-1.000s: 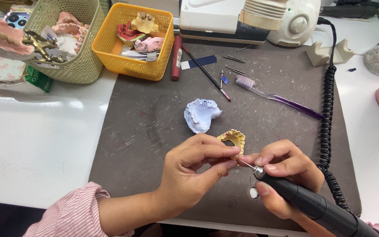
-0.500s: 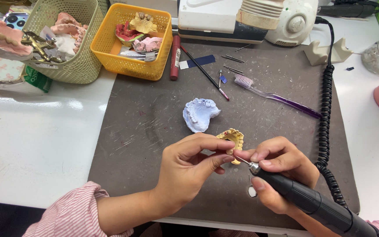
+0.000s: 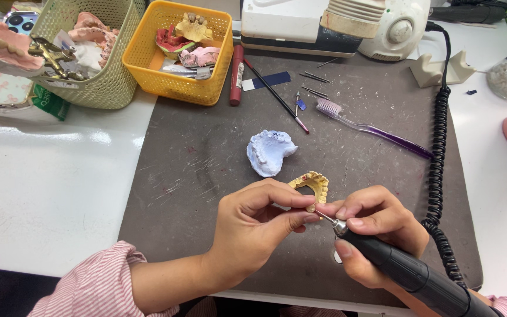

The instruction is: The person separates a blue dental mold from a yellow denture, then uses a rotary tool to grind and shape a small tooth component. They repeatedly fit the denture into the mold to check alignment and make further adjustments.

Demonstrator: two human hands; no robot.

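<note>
- Pinching a small yellow dental cast (image 3: 312, 185) between fingertips, the left hand (image 3: 259, 226) is closed on it above the grey mat (image 3: 206, 176).
- A black rotary handpiece (image 3: 406, 273) is gripped pen-like by the right hand (image 3: 377, 232), its bur touching the cast.
- The cast is judged light, rigid and brittle; it is best held by its thick arch.
- A pale-blue cast (image 3: 270, 152) lies near on the table.

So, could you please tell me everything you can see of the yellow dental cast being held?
The yellow dental cast is a horseshoe-shaped arch that looks like plaster or stone, with a row of small teeth along its curve and reddish marks near the top. The left hand pinches its lower end between thumb and fingers, holding it above the grey mat. The thin bur of the black handpiece, gripped by the right hand, meets its lower right edge. Its underside is hidden.
</note>
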